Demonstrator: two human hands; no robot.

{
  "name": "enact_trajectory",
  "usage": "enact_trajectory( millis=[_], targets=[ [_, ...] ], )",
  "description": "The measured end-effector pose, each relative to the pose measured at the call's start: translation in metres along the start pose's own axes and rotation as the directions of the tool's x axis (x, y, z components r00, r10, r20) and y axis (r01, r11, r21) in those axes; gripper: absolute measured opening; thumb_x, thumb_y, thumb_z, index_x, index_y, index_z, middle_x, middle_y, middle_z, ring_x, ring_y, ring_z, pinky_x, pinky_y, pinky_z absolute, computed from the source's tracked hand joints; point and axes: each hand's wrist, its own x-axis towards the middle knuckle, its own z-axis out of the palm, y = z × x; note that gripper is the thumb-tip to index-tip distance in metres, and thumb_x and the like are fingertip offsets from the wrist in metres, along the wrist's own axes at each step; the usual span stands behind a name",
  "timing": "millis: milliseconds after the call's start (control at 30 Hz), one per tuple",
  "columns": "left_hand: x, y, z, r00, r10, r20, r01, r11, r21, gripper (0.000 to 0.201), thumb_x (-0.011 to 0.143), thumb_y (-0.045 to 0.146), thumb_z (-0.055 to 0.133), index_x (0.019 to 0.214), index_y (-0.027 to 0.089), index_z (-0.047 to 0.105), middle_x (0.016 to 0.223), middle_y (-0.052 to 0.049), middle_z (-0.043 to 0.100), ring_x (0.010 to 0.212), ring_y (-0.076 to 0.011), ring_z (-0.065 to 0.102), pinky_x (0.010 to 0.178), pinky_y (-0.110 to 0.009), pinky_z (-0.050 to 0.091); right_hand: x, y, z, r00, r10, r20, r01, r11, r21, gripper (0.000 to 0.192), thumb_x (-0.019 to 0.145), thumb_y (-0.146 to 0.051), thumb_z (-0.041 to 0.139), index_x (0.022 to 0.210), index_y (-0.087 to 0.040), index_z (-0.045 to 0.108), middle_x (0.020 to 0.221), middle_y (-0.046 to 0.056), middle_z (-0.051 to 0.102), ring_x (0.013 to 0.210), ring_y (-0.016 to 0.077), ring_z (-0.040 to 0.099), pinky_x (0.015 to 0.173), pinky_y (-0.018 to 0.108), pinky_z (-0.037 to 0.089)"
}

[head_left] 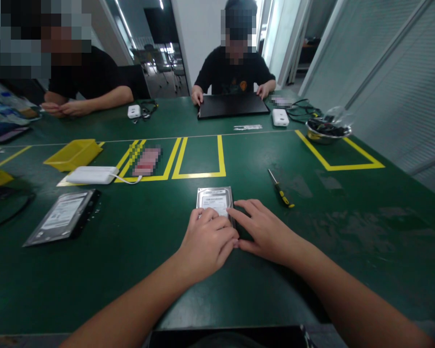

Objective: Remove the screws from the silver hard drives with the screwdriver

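A small silver hard drive (214, 195) with a white label lies flat on the green table in front of me. My left hand (212, 239) covers its near part, fingers curled over the label and gripping it. At the drive's right edge is my right hand (263, 227), its fingers apart, with the fingertips at the drive's side and close to my left fingers. The drive's near end is hidden under my hands. A screwdriver (281, 189) with a yellow and black handle lies to the right, beyond my right hand.
A larger hard drive (60, 217) lies at left, near a white power bank (92, 175) and a yellow bin (74, 153). Yellow tape (199, 175) marks the table (130, 280). A metal bowl (328, 135) stands back right. Opposite, one person holds a black panel (234, 106); another sits left.
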Motion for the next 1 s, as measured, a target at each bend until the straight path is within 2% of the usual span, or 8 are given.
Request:
enact_trajectory(
  millis=[233, 333, 400, 467, 567, 633, 733, 1000],
  targets=[
    [0.0, 0.0, -0.002, 1.0, 0.007, 0.011, -0.008, 1.0, 0.016, 0.013, 0.093, 0.029, 0.057, 0.089, 0.027, 0.069, 0.088, 0.001, 0.068, 0.091, -0.0234, 0.049, 0.084, -0.044, 0.03, -0.004, 0.008, -0.014, 1.0, 0.011, 0.011, -0.011, 1.0, 0.007, 0.073, 0.08, -0.044, 0.073, 0.142, -0.016, 0.046, 0.137, 0.018, 0.049, 0.123, 0.033, 0.046, 0.105, 0.05, 0.044],
    [-0.001, 0.001, -0.002, 1.0, 0.003, 0.009, -0.003, 1.0, 0.027, 0.014, 0.093, 0.029, 0.056, 0.09, 0.025, 0.069, 0.087, 0.0, 0.068, 0.092, -0.0236, 0.05, 0.086, -0.045, 0.031, -0.005, 0.015, -0.027, 0.996, 0.086, 0.024, -0.088, 0.994, 0.061, 0.061, 0.085, -0.05, 0.065, 0.136, -0.018, 0.051, 0.129, 0.014, 0.053, 0.115, 0.0272, 0.052, 0.1, 0.043, 0.048],
    [-0.001, 0.0, -0.001, 1.0, 0.0, 0.008, 0.0, 1.0, 0.031, 0.015, 0.094, 0.029, 0.055, 0.092, 0.025, 0.07, 0.088, 0.0, 0.068, 0.092, -0.0236, 0.05, 0.086, -0.045, 0.031, -0.006, 0.02, -0.034, 0.982, 0.185, -0.019, -0.185, 0.983, 0.007, 0.048, 0.091, -0.047, 0.057, 0.129, -0.017, 0.055, 0.121, 0.013, 0.056, 0.11, 0.0252, 0.055, 0.098, 0.04, 0.049],
    [-0.002, 0.0, -0.001, 1.0, 0.0, 0.007, -0.001, 1.0, 0.027, 0.016, 0.094, 0.03, 0.055, 0.093, 0.025, 0.07, 0.089, 0.0, 0.068, 0.093, -0.0235, 0.051, 0.087, -0.045, 0.031, -0.007, 0.026, -0.039, 0.932, 0.353, -0.077, -0.361, 0.919, -0.156, 0.038, 0.094, -0.042, 0.05, 0.121, -0.015, 0.059, 0.114, 0.014, 0.058, 0.106, 0.0271, 0.056, 0.095, 0.042, 0.049],
    [-0.002, 0.0, 0.0, 1.0, -0.004, 0.005, 0.004, 1.0, 0.016, 0.015, 0.094, 0.03, 0.055, 0.094, 0.025, 0.07, 0.09, 0.0, 0.068, 0.093, -0.0235, 0.051, 0.087, -0.045, 0.032, -0.009, 0.036, -0.041, 0.777, 0.621, -0.108, -0.613, 0.704, -0.359, 0.032, 0.093, -0.038, 0.05, 0.113, -0.014, 0.058, 0.108, 0.017, 0.058, 0.102, 0.0325, 0.058, 0.084, 0.046, 0.05],
    [-0.002, 0.0, 0.0, 1.0, -0.011, 0.003, 0.011, 1.0, 0.014, 0.014, 0.093, 0.029, 0.056, 0.093, 0.025, 0.069, 0.09, 0.0, 0.068, 0.094, -0.0237, 0.052, 0.087, -0.045, 0.032, -0.011, 0.041, -0.039, 0.697, 0.711, -0.094, -0.685, 0.621, -0.381, 0.033, 0.091, -0.04, 0.052, 0.112, -0.013, 0.054, 0.107, 0.018, 0.058, 0.097, 0.0346, 0.06, 0.076, 0.045, 0.052],
    [-0.002, 0.0, 0.0, 1.0, -0.022, 0.002, 0.022, 1.0, 0.014, 0.014, 0.093, 0.029, 0.056, 0.092, 0.025, 0.069, 0.09, 0.0, 0.067, 0.094, -0.0238, 0.051, 0.087, -0.045, 0.032, -0.014, 0.047, -0.034, 0.657, 0.75, -0.067, -0.717, 0.596, -0.36, 0.036, 0.092, -0.04, 0.051, 0.117, -0.014, 0.049, 0.106, 0.018, 0.058, 0.093, 0.0347, 0.063, 0.069, 0.043, 0.051],
    [-0.002, 0.0, -0.001, 1.0, -0.026, 0.018, 0.026, 1.0, 0.012, 0.013, 0.092, 0.029, 0.055, 0.093, 0.025, 0.068, 0.09, 0.0, 0.067, 0.094, -0.0241, 0.051, 0.087, -0.046, 0.031, -0.013, 0.055, -0.025, 0.613, 0.789, -0.029, -0.751, 0.571, -0.333, 0.037, 0.094, -0.035, 0.045, 0.125, -0.015, 0.046, 0.108, 0.02, 0.061, 0.093, 0.0358, 0.066, 0.071, 0.045, 0.05]
  ],
)
